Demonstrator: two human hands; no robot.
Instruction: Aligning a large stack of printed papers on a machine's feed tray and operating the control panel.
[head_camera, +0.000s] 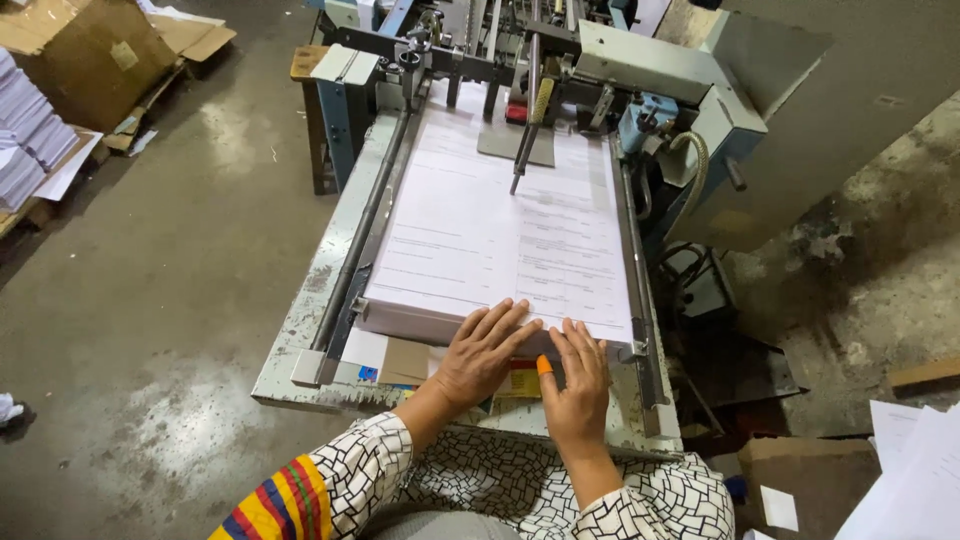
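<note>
Both hands rest flat with fingers spread on the near edge of a thick stack of printed paper (500, 230), gripping nothing. The left hand (483, 352) lies beside the right hand (578, 385), which wears an orange cap on the thumb. The stack sits on the metal feed table (300, 320) of a machine (640, 80). Far left, an open cardboard box (85, 50) stands on the floor; its contents cannot be seen. Paper piles (25, 130) lie beside it.
</note>
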